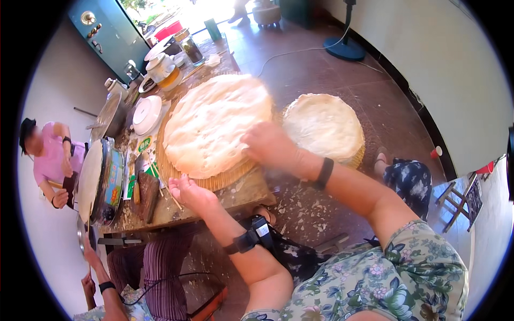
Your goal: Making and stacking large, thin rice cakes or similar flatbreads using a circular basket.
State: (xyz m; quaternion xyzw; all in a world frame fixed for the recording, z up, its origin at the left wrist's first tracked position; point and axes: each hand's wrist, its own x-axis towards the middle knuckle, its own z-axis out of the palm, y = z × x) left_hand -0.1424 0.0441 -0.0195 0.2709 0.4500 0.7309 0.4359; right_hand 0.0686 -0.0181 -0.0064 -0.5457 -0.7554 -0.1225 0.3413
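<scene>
A stack of large, pale round flatbreads (217, 124) lies on a woven straw mat (219, 182) at the table's near corner. My right hand (273, 146) is over the stack's right edge, blurred, with the fingers bent together; whether it pinches a sheet cannot be told. Palm up, my left hand (192, 194) is at the near edge of the mat, fingers curled loosely and holding nothing that shows. To the right, lower than the table, a second pale round stack (323, 126) rests on another straw mat (357, 158).
On the wooden table (241, 192) are a cleaver (140, 164), chopsticks (166, 186), white plates (147, 114), a glass teapot (164, 74) and a round griddle (106, 182). A co-worker's arm (106, 277) reaches toward the griddle. Another person (56, 160) is beyond it. A fan base (344, 48) stands on the floor.
</scene>
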